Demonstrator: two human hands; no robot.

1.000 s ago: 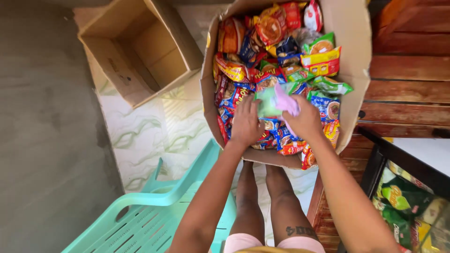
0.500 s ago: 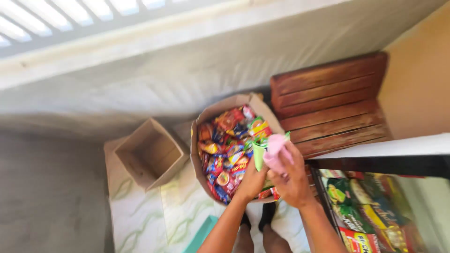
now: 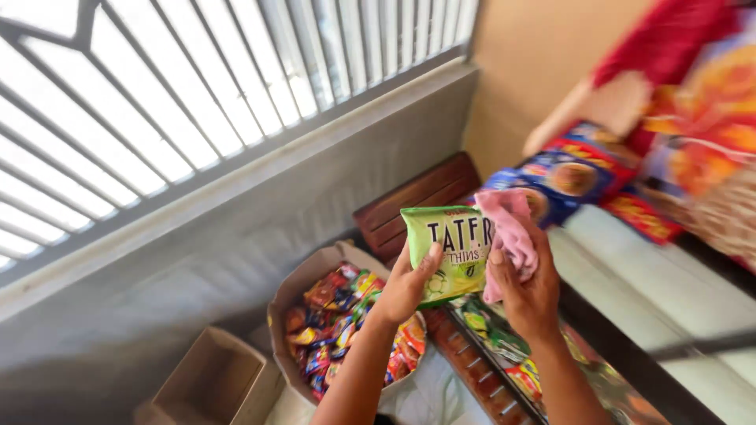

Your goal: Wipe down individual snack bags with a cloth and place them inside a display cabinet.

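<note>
The left hand (image 3: 409,287) is closed on the lower left edge of a green snack packet (image 3: 449,250), thumb across its front and fingers behind. The right hand (image 3: 526,291) is clamped on a pink cloth (image 3: 508,228), which is bunched in the fingers and lies against the packet's right side. The packet is held upright in the air between both hands, above the open cardboard box (image 3: 303,287) of assorted snack packets.

Handling judgement: the packet looks light, puffed with air and thin-walled. Its film is glossy and likely slippery, and the contents would probably crush under a hard squeeze. The sealed edges or corners appear the safest places to grip, as the left hand does now. The cloth is soft and limp and gives no support.

Surroundings: the filled box stands on the floor, tilted open toward the camera. An empty cardboard box (image 3: 213,382) sits just beside it at lower left. A dark wooden bench (image 3: 417,197) stands behind the filled box against a grey wall. To the right, a glass-topped counter (image 3: 630,267) holds more bright packets (image 3: 575,181) on top, with further packets visible under the glass (image 3: 504,342). A barred window (image 3: 197,86) above the wall lets in strong daylight. The floor covering is pale and patterned, though little of it shows.
</note>
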